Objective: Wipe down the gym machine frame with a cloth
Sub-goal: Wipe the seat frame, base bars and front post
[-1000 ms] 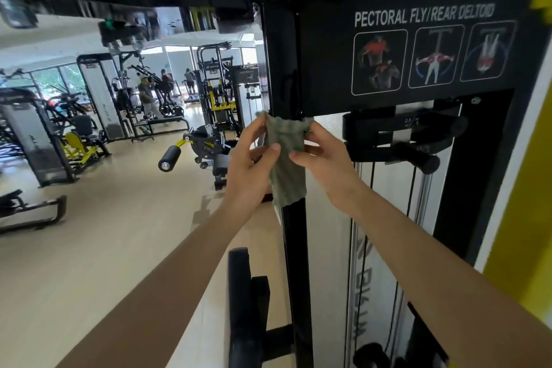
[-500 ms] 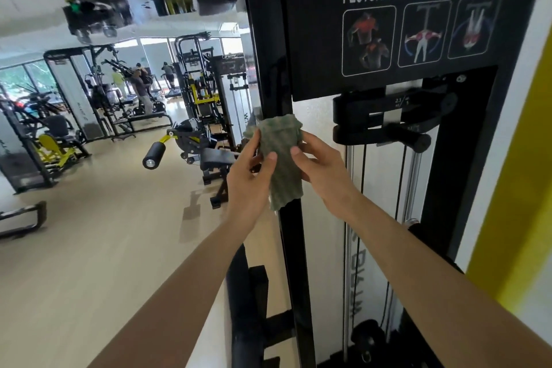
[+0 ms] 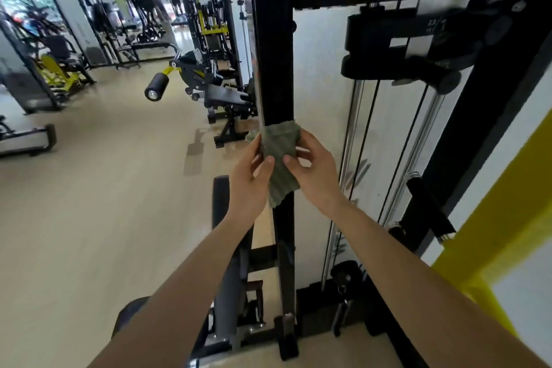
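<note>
Both hands grip cloth (image 3: pixel 280 155) | left hand (image 3: pixel 249 179) | right hand (image 3: pixel 313 172) | wrapped round frame post (image 3: pixel 274 54)

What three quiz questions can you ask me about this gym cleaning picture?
1. True or false: the green cloth lies against the black upright post.
2. How many hands hold the cloth? A) none B) one C) two
3. Fill in: the padded roller on the machine behind sits on a ___ arm.

Key
1. True.
2. C: the left hand and the right hand.
3. Yellow.
</note>
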{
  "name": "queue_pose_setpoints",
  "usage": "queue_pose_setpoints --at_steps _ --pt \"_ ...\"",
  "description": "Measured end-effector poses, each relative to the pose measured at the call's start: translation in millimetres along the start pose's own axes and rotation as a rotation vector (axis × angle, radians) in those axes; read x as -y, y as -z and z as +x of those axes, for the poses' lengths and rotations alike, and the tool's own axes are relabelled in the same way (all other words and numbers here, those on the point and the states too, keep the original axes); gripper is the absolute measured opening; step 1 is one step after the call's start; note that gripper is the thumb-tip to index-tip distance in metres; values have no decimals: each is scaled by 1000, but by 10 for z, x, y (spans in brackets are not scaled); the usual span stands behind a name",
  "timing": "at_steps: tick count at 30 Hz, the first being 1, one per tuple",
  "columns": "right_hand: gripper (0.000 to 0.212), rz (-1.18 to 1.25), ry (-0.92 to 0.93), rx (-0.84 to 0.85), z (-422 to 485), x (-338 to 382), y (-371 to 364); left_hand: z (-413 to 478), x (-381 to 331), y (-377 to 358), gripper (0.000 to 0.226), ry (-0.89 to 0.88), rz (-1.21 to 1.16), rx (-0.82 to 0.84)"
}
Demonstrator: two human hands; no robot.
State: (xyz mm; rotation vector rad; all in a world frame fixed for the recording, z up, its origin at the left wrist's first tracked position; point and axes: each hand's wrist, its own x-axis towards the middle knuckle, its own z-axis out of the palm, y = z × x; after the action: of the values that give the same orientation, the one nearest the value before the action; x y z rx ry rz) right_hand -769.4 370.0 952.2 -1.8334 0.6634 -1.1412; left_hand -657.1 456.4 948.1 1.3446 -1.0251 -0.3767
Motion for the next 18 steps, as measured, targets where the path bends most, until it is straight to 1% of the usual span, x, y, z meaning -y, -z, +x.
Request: queue_pose_setpoints --at_steps 3,10,14,18 --pt "52 1 -5 37 -102 -255 -21 -169 220 -106 46 92 10 -55" --pt "45 32 -91 94 -345 -838 -78 -470 696 -336 43 203 80 -195" --pt "44 8 -87 82 -530 -1145 -178 -662 998 -465 45 268 60 -238" --pt "41 29 -177 113 -751 -1523 -268 -821 1292 -543 46 316 74 -259"
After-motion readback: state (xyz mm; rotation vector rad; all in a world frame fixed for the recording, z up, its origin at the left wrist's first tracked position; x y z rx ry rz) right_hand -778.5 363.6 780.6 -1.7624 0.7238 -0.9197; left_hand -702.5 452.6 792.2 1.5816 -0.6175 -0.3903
